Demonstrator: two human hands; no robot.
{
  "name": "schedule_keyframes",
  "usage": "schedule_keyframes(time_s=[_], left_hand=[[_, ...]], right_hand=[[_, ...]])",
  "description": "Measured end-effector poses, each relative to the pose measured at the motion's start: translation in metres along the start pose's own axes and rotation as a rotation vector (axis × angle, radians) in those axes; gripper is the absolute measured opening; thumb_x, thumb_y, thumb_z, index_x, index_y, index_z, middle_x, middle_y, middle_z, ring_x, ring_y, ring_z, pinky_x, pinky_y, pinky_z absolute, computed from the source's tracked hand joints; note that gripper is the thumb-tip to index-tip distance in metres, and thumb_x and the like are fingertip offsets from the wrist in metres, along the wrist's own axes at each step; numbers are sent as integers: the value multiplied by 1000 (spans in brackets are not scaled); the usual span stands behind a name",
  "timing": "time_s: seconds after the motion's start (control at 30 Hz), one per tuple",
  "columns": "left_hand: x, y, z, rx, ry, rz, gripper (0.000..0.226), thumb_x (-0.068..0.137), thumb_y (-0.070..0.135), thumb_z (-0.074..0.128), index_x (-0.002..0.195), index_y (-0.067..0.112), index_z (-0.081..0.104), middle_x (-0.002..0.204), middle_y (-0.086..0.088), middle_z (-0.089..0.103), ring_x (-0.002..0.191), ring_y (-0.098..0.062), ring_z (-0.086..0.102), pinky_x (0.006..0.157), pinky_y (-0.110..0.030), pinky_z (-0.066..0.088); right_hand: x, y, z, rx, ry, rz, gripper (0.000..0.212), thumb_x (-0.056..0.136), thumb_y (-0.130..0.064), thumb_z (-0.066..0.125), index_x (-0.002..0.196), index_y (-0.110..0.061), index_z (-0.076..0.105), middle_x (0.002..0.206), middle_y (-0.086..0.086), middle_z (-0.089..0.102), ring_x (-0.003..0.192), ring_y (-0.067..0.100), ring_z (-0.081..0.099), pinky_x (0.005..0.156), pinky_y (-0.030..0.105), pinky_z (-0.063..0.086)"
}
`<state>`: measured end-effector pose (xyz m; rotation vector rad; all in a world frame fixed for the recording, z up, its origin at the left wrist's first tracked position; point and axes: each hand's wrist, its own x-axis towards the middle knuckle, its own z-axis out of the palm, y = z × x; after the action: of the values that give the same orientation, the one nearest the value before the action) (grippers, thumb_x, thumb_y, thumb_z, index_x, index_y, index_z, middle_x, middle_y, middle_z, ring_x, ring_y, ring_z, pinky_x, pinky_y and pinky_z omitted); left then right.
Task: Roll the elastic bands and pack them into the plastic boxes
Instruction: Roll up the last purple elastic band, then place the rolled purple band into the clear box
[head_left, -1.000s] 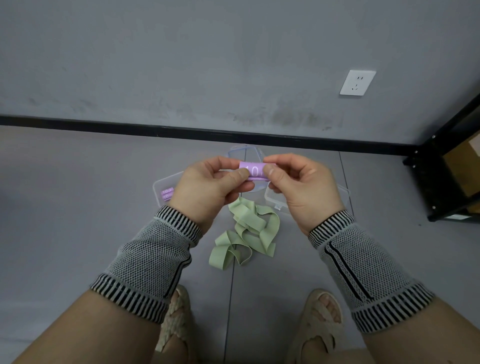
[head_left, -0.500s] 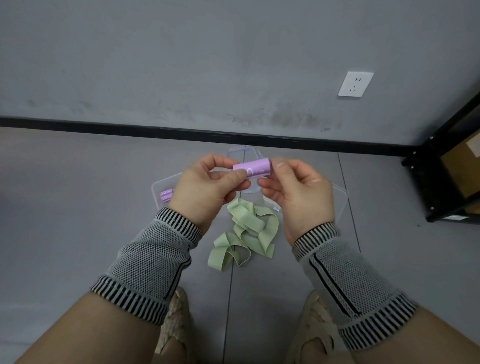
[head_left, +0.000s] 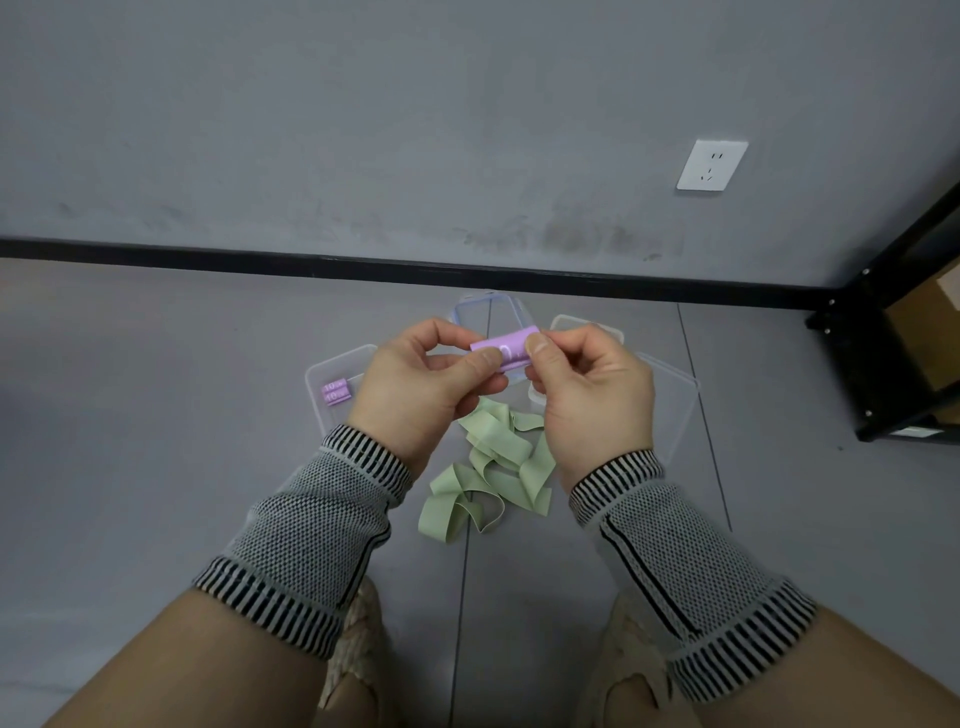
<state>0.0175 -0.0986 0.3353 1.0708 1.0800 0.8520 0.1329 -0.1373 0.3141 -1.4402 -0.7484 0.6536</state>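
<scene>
A small roll of purple elastic band (head_left: 508, 349) is pinched between my left hand (head_left: 421, 387) and my right hand (head_left: 592, 395), held above the floor. Each thumb presses on its top. Below my hands a loose heap of green elastic bands (head_left: 488, 467) lies on the grey floor. A clear plastic box (head_left: 324, 376) to the left holds a rolled purple band (head_left: 336, 392). A second clear box (head_left: 675, 400) sits to the right, largely hidden by my right hand. Two clear lids (head_left: 475, 309) (head_left: 571, 322) lie behind the hands.
A grey wall with a black skirting strip (head_left: 363, 265) runs across the far side, with a white socket (head_left: 711, 165) on it. A black metal shelf frame (head_left: 893, 364) stands at the right. My sandalled feet (head_left: 358, 654) are at the bottom edge.
The purple roll has been turned between my fingers. My right thumb has come over its top, and both hands stay close together at nearly the same place.
</scene>
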Motion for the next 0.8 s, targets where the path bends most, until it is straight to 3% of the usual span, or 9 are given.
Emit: schedule_keyframes(time_s=[0.2, 0.4, 0.57, 0.8], left_hand=[[3, 4, -8, -8, -5, -4, 12, 81, 5, 67, 87, 11, 58, 70, -9, 69, 59, -9, 64, 55, -20, 46], [2, 5, -12, 18, 16, -27, 8, 84, 9, 66, 90, 12, 61, 69, -3, 70, 63, -10, 68, 55, -18, 46], [-4, 6, -26, 57, 63, -20, 8, 86, 9, 63, 91, 14, 64, 79, -3, 71, 73, -10, 69, 62, -20, 50], [1, 13, -65, -14, 196, -3, 9, 87, 6, 62, 94, 10, 67, 80, -5, 69, 68, -7, 67, 64, -19, 51]], right_hand=[[4, -4, -2, 216, -103, 200, 10, 86, -14, 67, 76, -15, 66, 63, -2, 67, 59, 12, 64, 61, 27, 53], [6, -5, 0, 194, -100, 221, 13, 84, -8, 69, 73, -12, 64, 57, -1, 64, 54, 12, 61, 58, 26, 53], [2, -6, 12, 224, -128, 295, 7, 84, -12, 70, 78, -12, 68, 63, 1, 67, 59, 12, 64, 60, 26, 52], [0, -13, 58, 161, -211, 352, 7, 82, -13, 71, 77, -17, 68, 70, 6, 67, 60, 11, 63, 56, 22, 50]])
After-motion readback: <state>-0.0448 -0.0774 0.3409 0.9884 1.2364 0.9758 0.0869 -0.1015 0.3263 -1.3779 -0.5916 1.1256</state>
